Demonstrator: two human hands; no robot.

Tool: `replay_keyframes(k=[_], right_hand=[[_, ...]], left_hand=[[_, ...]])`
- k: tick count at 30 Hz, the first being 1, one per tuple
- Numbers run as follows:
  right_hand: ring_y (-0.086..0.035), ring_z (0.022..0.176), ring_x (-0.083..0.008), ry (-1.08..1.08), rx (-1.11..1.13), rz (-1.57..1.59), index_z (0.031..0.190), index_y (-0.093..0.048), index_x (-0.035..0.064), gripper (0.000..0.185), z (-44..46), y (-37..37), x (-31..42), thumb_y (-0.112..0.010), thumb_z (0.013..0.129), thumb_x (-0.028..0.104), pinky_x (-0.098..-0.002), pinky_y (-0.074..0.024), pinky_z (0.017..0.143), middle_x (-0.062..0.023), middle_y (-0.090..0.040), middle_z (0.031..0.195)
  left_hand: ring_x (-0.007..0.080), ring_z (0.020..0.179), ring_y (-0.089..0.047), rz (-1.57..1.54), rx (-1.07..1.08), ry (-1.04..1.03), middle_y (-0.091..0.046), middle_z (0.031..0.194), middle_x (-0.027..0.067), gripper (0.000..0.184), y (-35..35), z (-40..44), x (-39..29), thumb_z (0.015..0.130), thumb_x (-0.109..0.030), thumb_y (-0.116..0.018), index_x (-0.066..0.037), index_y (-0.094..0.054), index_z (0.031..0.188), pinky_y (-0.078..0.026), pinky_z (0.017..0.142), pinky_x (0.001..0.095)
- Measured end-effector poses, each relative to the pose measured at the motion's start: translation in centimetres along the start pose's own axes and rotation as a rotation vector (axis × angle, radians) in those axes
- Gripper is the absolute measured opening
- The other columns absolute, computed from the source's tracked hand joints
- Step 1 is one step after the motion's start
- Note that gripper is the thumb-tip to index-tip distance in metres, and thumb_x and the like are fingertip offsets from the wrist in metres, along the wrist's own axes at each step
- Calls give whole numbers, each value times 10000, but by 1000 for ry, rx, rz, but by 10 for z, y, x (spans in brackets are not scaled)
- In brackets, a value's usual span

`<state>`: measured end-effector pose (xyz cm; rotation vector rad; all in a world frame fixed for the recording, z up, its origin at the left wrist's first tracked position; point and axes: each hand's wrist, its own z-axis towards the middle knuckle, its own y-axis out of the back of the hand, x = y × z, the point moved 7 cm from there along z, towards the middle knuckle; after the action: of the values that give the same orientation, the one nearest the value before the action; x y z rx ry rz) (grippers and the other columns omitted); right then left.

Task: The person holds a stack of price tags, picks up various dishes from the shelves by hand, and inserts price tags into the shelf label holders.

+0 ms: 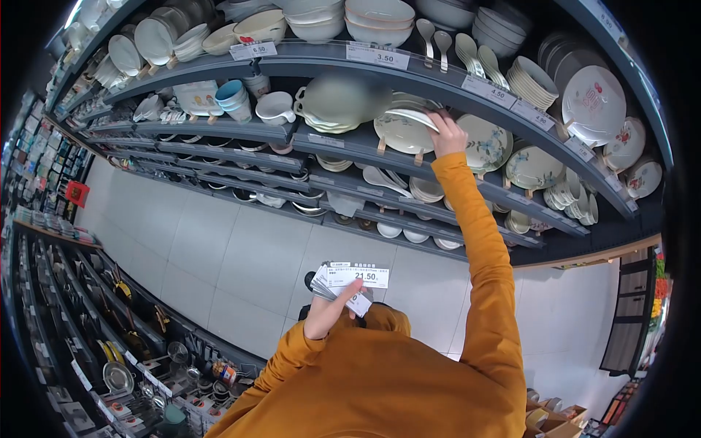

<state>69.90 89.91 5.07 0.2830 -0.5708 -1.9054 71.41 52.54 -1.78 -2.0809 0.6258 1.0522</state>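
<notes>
My left hand (332, 312) is closed around a fanned stack of white price labels (371, 278), held low in front of my body. The top label reads 21.50. My right hand (447, 134) reaches up to the shelf and grips the rim of a white plate (409, 114), which is tilted forward. Behind and below that plate, a larger patterned plate (398, 136) stands in wooden holders. Just right of my hand stands a plate with a blue floral pattern (485, 144). Part of the gripped plate is hidden by my fingers.
Stacked bowls (380, 20) and white spoons (442, 45) fill the shelf above, over a price strip (377, 56). Pale green handled dishes (332, 102) stand left of the plates. Kitchen utensils hang on a rack (117, 376) at lower left. A tiled floor (248, 255) lies between.
</notes>
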Motion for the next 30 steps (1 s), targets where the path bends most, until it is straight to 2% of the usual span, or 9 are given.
replay_keyframes(k=[4,5,11,14,17,20,26,29,30], right_hand=[[-640,901,-193,130,72,19,1033,-681,258,365,4,-22,3,-733,683,169,-321,-543,647,34,-656,998],[-615,968,-209,120,145,36,1023,-696,245,338,4,-30,1,-732,691,193,-342,-540,718,19,-657,989],[-599,948,-298,149,146,-70,973,-718,181,227,15,-46,-3,-728,757,248,-421,-484,864,-7,-623,1022],[-611,939,-278,111,266,-69,1010,-697,172,233,13,-60,-10,-708,793,256,-406,-507,810,-9,-621,1025],[-608,959,-300,170,247,158,1098,-653,165,293,12,-59,-8,-680,813,228,-418,-508,828,-46,-608,1042],[-592,1041,-298,261,241,129,1221,-569,176,388,11,-58,-8,-630,838,170,-403,-509,862,-58,-591,1120],[-477,1245,-282,219,465,-25,1355,-442,196,491,4,-77,-22,-493,876,103,-413,-422,1013,-82,-509,1303],[-454,1266,-302,271,482,-52,1354,-446,194,457,5,-78,-24,-465,902,130,-418,-393,1036,-101,-505,1305],[-489,1214,-304,274,438,-81,1339,-467,189,444,7,-75,-24,-509,898,156,-415,-413,1004,-108,-530,1262]], left_hand=[[101,607,-583,-19,-11,-2,-649,833,62,168,4,-1,-3,928,-168,-606,-4,-612,964,-424,463,227],[101,606,-583,-23,-12,-5,-649,833,62,169,4,1,-4,928,-170,-606,-5,-612,965,-424,462,226],[96,617,-581,-13,17,0,-648,834,59,178,2,9,-11,931,-181,-604,-9,-612,978,-423,463,229],[94,620,-578,9,34,-9,-648,835,53,193,-2,16,-20,931,-196,-603,-11,-614,985,-424,467,231],[94,619,-575,45,46,-50,-649,836,50,210,-8,23,-31,930,-208,-606,-9,-616,999,-426,470,232],[92,624,-574,54,43,-35,-650,840,53,221,-14,26,-37,930,-213,-606,-6,-618,1008,-428,470,232],[91,613,-568,48,46,-6,-643,838,52,217,-21,35,-38,933,-205,-603,1,-617,1001,-425,474,237],[93,610,-568,38,74,-77,-635,828,45,202,-27,41,-44,934,-188,-601,0,-611,1008,-426,474,239],[94,610,-569,36,83,-94,-633,825,44,197,-28,44,-44,935,-184,-599,-1,-610,1009,-427,475,240]])
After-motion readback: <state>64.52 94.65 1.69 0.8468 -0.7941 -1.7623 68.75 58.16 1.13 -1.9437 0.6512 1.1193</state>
